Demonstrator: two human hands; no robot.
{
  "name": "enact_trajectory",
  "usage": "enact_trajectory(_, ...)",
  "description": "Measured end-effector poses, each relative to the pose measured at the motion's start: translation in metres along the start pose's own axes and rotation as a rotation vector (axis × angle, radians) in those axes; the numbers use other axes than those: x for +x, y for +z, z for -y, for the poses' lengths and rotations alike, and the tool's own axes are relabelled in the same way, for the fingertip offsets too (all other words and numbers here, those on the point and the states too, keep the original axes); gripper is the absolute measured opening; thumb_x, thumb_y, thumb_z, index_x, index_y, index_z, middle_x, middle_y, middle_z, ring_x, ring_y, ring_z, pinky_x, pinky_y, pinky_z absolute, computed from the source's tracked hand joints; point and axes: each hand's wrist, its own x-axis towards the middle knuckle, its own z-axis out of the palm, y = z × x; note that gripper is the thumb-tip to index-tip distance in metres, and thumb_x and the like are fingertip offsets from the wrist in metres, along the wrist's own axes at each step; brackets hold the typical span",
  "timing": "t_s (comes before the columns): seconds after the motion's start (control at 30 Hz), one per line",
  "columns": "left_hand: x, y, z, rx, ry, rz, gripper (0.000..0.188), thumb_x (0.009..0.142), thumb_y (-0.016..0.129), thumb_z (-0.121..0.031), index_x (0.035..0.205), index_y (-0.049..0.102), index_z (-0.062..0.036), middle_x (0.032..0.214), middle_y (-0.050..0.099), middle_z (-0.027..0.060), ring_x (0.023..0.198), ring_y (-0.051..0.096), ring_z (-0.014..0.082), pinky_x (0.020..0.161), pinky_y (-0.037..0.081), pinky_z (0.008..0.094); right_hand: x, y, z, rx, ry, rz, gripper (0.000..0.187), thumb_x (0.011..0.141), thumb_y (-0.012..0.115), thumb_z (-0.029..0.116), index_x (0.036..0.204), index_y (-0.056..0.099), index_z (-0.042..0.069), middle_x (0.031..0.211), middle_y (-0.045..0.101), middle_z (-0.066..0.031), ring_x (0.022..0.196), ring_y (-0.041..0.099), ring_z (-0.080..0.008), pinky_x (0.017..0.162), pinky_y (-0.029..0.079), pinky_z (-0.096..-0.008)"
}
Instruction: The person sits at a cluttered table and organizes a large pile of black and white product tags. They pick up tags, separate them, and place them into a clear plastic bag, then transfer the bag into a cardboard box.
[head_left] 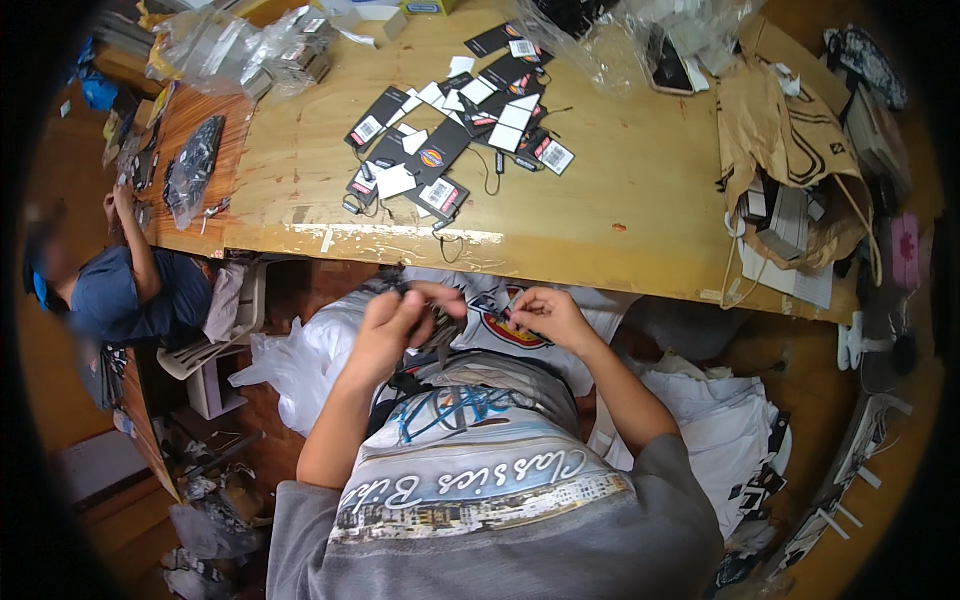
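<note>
My left hand (398,318) is over my lap, just short of the table edge, its fingers smeared by motion. Something dark shows by its fingertips, too blurred to name. My right hand (552,318) pinches thumb and fingers together around something small and dark that I cannot make out. Beneath and between both hands lies a white garment (590,362) with a red, yellow and dark printed emblem (508,328). On the table (620,180) in front, black and white hang tags (440,195) lie in a loose, overlapping heap, several with dark strings (490,176).
Clear plastic bags (235,45) and a phone (672,65) lie toward the table's back. A brown paper bag (780,130) holding stacked cards stands at the right. White garments (700,430) are piled beside me at right, a white plastic bag (310,370) at left. Another person (140,290) sits far left.
</note>
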Motion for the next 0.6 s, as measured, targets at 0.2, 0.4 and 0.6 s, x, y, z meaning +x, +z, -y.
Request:
enact_trajectory(0.2,0.023,0.028,0.016,0.042,-0.093,0.241,0.031,0.087,0.034,-0.025,0.098,0.050,-0.0014,0.053,0.038,-0.0048,0.044,0.029,0.0035,0.041,0.024,0.0175,-0.016,0.040,0.100,-0.552,-0.438,-0.096,0.004,0.070,0.056,-0.003,0.074,0.056,-0.004,0.076,0.058,-0.0082,0.068,0.054,-0.0113,0.063,0.043,-0.0202)
enact_trajectory(0.4,0.024,0.023,0.004,0.063,-0.052,0.366,0.024,0.087,0.035,-0.014,0.100,0.051,-0.0030,0.065,0.050,-0.0009,0.052,0.037,0.0056,0.049,0.032,0.0175,-0.017,0.044,0.137,-0.105,-0.296,-0.069,0.004,0.070,0.057,-0.001,0.074,0.055,-0.002,0.071,0.057,-0.0060,0.064,0.053,-0.0091,0.060,0.043,-0.0200)
enact_trajectory(0.6,0.013,0.027,-0.002,0.211,0.404,0.426,0.015,0.083,0.038,-0.006,0.090,0.050,0.0008,0.065,0.052,0.0039,0.062,0.048,0.0140,0.060,0.039,0.0278,-0.005,0.061,0.160,-0.609,-0.694,-0.101,0.009,0.064,0.064,0.007,0.068,0.057,0.003,0.069,0.053,-0.0033,0.065,0.046,-0.0111,0.056,0.037,-0.0227)
